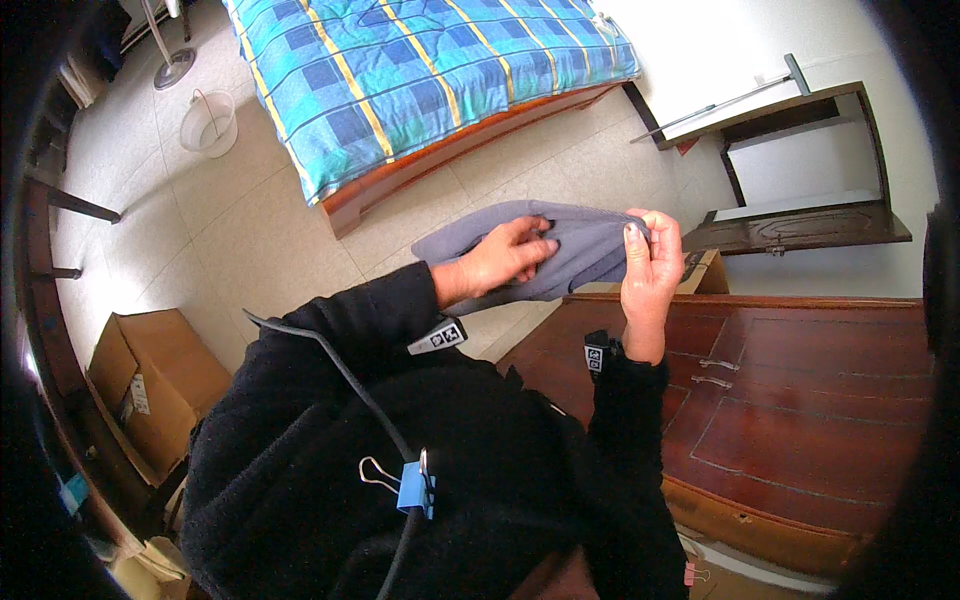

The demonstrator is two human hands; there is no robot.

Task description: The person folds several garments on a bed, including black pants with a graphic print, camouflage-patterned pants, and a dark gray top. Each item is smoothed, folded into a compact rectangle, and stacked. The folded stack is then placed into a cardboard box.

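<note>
A piece of grey cloth (590,245), maybe a garment, is stretched between my hands in front of my body. My left hand (505,258) lies over its folds with fingers curled into the fabric, gripping it. At the cloth's right end, my right hand (652,262) pinches the edge between thumb and fingers. The left part of the cloth spreads out behind my left wrist. Its lower side droops below my left hand, and the fabric under my fingers is hidden.
A bed with a blue plaid quilt (430,75) stands ahead. A dark red wooden cabinet (800,390) is close on my right, with an open hatch door (800,235) beyond it. A cardboard box (170,380) and a clear bucket (208,125) sit at left.
</note>
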